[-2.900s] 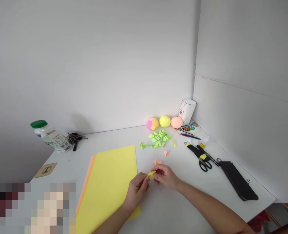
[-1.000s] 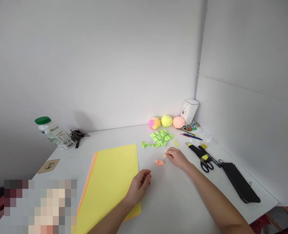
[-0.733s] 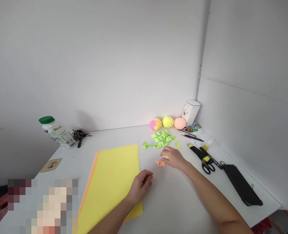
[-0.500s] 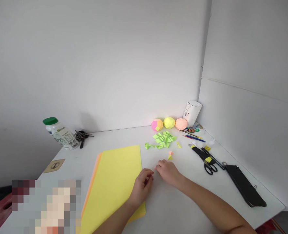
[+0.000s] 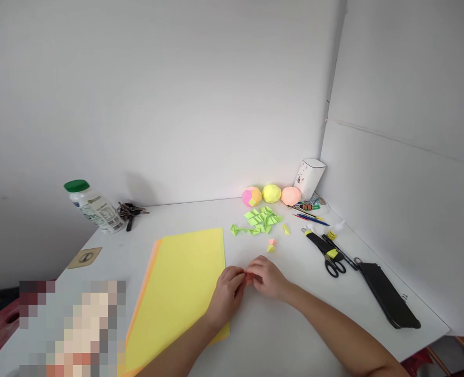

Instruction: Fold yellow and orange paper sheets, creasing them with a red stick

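Observation:
A small orange-pink piece of paper [image 5: 249,279] is pinched between my two hands, mostly covered by fingers. My left hand [image 5: 229,293] is closed on its left side, over the right edge of a yellow paper stack [image 5: 184,283]. From the right, my right hand [image 5: 266,277] grips the same piece with bent fingers. Just beyond the hands lie a small pink folded piece [image 5: 271,242] and a yellow one [image 5: 271,249]. Farther back is a heap of green folded paper pieces [image 5: 263,219].
Three faceted paper balls [image 5: 271,193] line the wall beside a white container [image 5: 310,178]. Scissors [image 5: 329,256], pens [image 5: 312,219], a glue bottle [image 5: 336,230] and a black phone-like object [image 5: 388,296] lie right. A green-capped bottle [image 5: 96,207] and keys [image 5: 132,210] stand left.
My hands have come together, and both now grip the small orange-pink paper. Before, the left hand was apart with loosely curled fingers. The view has shifted slightly.

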### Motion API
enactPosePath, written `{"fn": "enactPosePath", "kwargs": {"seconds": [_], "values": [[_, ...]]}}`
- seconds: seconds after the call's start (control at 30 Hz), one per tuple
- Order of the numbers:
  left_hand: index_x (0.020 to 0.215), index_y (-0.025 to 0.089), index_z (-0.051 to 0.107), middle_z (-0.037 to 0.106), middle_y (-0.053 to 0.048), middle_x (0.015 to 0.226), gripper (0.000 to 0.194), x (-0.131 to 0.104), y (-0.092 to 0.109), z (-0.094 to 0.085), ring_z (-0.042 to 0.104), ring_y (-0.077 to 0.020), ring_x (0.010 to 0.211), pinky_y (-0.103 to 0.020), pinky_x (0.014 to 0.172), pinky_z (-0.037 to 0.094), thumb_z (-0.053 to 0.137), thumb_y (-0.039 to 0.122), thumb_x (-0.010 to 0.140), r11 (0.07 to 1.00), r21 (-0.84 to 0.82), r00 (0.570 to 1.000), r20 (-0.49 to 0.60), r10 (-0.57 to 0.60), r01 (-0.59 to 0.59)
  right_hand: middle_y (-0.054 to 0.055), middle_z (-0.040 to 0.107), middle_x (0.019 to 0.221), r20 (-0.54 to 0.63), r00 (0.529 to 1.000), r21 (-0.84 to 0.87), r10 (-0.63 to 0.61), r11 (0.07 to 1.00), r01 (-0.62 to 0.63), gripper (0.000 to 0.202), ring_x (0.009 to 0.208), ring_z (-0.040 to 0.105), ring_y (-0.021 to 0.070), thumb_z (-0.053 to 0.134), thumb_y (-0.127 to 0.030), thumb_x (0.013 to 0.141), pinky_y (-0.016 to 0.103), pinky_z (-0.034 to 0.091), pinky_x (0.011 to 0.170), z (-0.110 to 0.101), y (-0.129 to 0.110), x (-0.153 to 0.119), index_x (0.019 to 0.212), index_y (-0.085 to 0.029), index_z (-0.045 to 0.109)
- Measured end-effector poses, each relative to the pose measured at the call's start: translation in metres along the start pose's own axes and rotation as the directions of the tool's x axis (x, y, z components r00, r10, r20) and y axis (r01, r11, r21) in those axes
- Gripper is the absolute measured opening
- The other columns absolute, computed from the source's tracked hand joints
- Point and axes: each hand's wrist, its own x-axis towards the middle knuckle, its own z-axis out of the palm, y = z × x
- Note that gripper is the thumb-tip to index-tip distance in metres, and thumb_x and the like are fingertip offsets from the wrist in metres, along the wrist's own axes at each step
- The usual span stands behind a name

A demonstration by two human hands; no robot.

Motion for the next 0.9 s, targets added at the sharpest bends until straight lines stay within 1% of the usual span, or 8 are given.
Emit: {"fn": "enactPosePath", "kwargs": {"seconds": [0.1,0.2,0.27,0.33,0.5,0.67,0.73,0.9], "values": [[0.099,0.021,0.065,0.062,-0.01,0.1,0.022,-0.003,-0.003,-0.001,0.059,-0.0231,0.095,-0.041,0.082,0.052,0.048,0.017,0.085,0.999,0.034,1.0,-0.013,-0.005,0.006,0.006,0.065,0.098,0.005,1.0,0.076,0.01,0.997,-0.01,0.035,0.095,0.057,0.0187,0.057,0.002,0.07,0.032,0.051,0.085,-0.001,0.003,0.001,0.096,-0.019,0.066],[0.095,0.02,0.064,0.059,-0.01,0.102,0.023,-0.005,-0.003,-0.003,0.058,-0.0227,0.097,-0.039,0.082,0.053,0.048,0.012,0.08,0.998,0.057,1.0,0.001,0.01,-0.01,0.008,0.064,0.103,-0.011,0.998,0.131,0.064,0.989,-0.062,0.025,0.097,0.059,0.0194,0.058,-0.001,0.073,0.033,0.05,0.086,0.0,0.006,0.002,0.091,-0.017,0.067],[0.095,0.021,0.064,0.058,-0.01,0.103,0.027,-0.006,-0.001,-0.004,0.057,-0.023,0.099,-0.039,0.083,0.052,0.049,0.009,0.077,0.997,0.071,0.999,0.025,0.027,-0.029,0.009,0.063,0.1,-0.022,0.994,0.163,0.106,0.981,-0.101,0.014,0.093,0.06,0.0189,0.059,-0.005,0.077,0.032,0.051,0.083,0.0,0.007,0.003,0.079,-0.016,0.067],[0.098,0.024,0.065,0.058,-0.009,0.102,0.032,-0.006,0.002,-0.003,0.057,-0.0236,0.099,-0.041,0.083,0.051,0.05,0.008,0.075,0.996,0.083,0.998,0.045,0.039,-0.043,0.008,0.063,0.096,-0.026,0.99,0.195,0.142,0.972,-0.134,0.016,0.088,0.061,0.0181,0.057,-0.006,0.078,0.031,0.051,0.08,0.0,0.006,0.004,0.069,-0.017,0.065],[0.105,0.025,0.064,0.056,-0.009,0.105,0.028,-0.007,0.001,-0.003,0.058,-0.0213,0.093,-0.039,0.08,0.052,0.048,0.013,0.084,0.997,0.074,0.999,0.014,0.03,-0.031,0.005,0.065,0.083,-0.01,0.971,0.292,0.238,0.93,-0.225,0.018,0.081,0.06,0.0165,0.052,-0.007,0.081,0.03,0.049,0.076,-0.003,-0.002,0.004,0.076,-0.018,0.065],[0.115,0.024,0.058,0.054,-0.009,0.109,0.027,-0.009,-0.004,-0.004,0.058,-0.0203,0.096,-0.037,0.08,0.053,0.045,0.021,0.092,0.999,0.011,0.998,-0.049,0.032,-0.032,-0.002,0.061,0.066,0.144,0.935,0.429,0.325,0.831,-0.355,0.016,0.054,0.054,0.0092,0.049,-0.013,0.082,0.02,0.042,0.051,-0.009,-0.012,0.001,0.073,-0.018,0.062],[0.117,0.024,0.056,0.055,-0.008,0.107,0.027,-0.008,-0.002,-0.006,0.058,-0.0193,0.095,-0.035,0.079,0.052,0.043,0.021,0.094,0.998,-0.031,0.998,-0.046,0.046,-0.047,-0.002,0.061,0.066,0.206,0.916,0.47,0.345,0.786,-0.402,0.015,0.05,0.052,0.0077,0.05,-0.016,0.082,0.019,0.041,0.048,-0.01,-0.014,0.0,0.073,-0.018,0.061],[0.106,0.024,0.061,0.057,-0.007,0.1,0.023,-0.006,0.005,-0.01,0.059,-0.0162,0.089,-0.031,0.077,0.052,0.04,0.02,0.095,0.984,-0.16,0.996,0.035,0.086,-0.08,-0.004,0.058,0.063,0.328,0.868,0.535,0.373,0.684,-0.496,0.012,0.046,0.051,0.0067,0.051,-0.018,0.08,0.018,0.039,0.043,-0.013,-0.015,0.001,0.075,-0.017,0.062]]}}
